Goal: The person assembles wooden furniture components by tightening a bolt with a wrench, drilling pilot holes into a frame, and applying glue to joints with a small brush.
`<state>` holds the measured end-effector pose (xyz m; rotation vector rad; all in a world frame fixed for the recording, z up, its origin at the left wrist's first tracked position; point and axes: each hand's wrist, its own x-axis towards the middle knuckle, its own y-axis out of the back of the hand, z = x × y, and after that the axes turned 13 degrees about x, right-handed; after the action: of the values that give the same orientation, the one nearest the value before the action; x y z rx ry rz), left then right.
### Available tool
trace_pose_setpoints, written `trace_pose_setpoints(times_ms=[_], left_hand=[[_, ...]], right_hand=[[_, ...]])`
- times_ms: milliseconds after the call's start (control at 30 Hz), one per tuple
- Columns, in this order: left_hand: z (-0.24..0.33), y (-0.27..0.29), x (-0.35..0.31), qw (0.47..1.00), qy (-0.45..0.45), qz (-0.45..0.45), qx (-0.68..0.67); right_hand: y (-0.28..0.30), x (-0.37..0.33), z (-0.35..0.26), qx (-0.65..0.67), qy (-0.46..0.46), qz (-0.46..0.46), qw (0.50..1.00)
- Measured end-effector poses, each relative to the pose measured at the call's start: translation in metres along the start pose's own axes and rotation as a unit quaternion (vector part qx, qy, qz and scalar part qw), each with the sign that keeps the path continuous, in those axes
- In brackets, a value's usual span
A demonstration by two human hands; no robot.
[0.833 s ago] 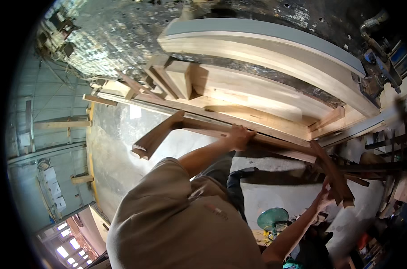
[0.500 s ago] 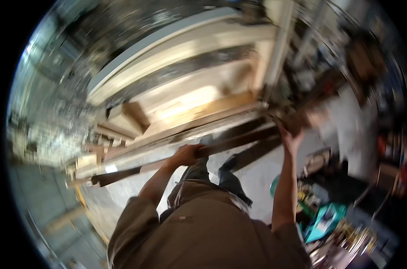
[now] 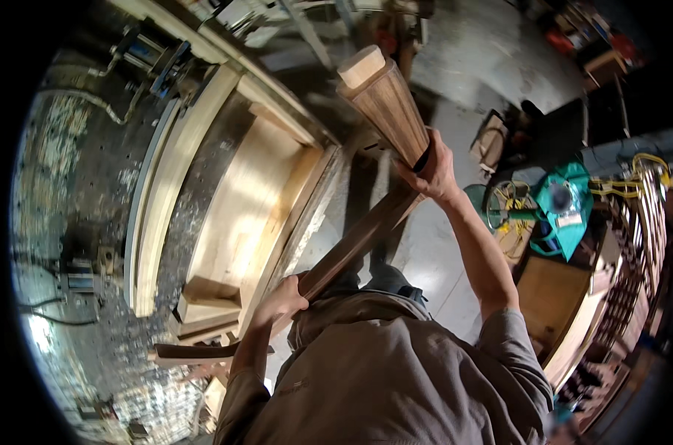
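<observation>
A long dark-brown wooden piece (image 3: pixel 368 233) runs diagonally in front of my body, from my left side up to the far right. Toward its far end is a wider, grained dark block (image 3: pixel 387 107), tipped with a pale wooden end (image 3: pixel 362 65). My right hand (image 3: pixel 434 172) is closed around the wood just below that block, arm stretched forward. Close to my waist, my left hand (image 3: pixel 283 298) grips the lower part. Beyond the left hand a dark, slightly curved wooden end (image 3: pixel 196 351) shows; my left forearm partly hides how it joins.
On my left stands a worn, speckled workbench (image 3: pixel 103 208) with pale boards (image 3: pixel 170 185), a light wooden panel (image 3: pixel 236 215) and metal clamps (image 3: pixel 153 55). To my right are a teal bag (image 3: pixel 562 208), a wooden box (image 3: pixel 555 300) and stacked slats (image 3: pixel 637 252) above the grey floor (image 3: pixel 455 245).
The view has turned to the right. The long wooden piece has swung from nearly crosswise to a steep diagonal, its block end now farther ahead. Both hands keep hold of it.
</observation>
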<state>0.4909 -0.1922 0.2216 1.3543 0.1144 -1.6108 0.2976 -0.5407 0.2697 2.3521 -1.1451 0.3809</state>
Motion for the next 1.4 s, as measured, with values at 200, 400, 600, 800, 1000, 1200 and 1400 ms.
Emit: trace_pose_setpoints(times_ms=[200,400,600,800,1000,1200,1400], left_hand=[[-0.012,0.000,-0.001,0.998,-0.050,-0.029,-0.007],[-0.015,-0.012,0.001,0.940,-0.214,-0.180,-0.193],[0.006,-0.016,-0.006,0.802,-0.156,-0.295,-0.495],[0.031,-0.004,0.004,0.939,-0.246,-0.126,-0.205],[0.038,-0.002,0.000,0.942,-0.248,-0.106,-0.199],[0.030,0.004,-0.006,0.944,-0.221,-0.140,-0.199],[0.022,0.013,-0.024,0.920,-0.220,-0.205,-0.252]], right_hand=[[0.011,-0.022,-0.052,-0.141,0.005,0.120,0.983],[0.036,-0.041,-0.083,-0.205,-0.007,0.077,0.976],[0.048,-0.054,-0.091,-0.171,-0.004,0.142,0.975],[0.046,-0.038,-0.094,-0.246,-0.018,0.348,0.905],[0.090,-0.059,-0.117,-0.142,-0.012,0.192,0.971],[0.220,-0.080,-0.126,0.159,0.022,0.292,0.943],[0.266,-0.162,-0.099,-0.003,-0.163,0.263,0.951]])
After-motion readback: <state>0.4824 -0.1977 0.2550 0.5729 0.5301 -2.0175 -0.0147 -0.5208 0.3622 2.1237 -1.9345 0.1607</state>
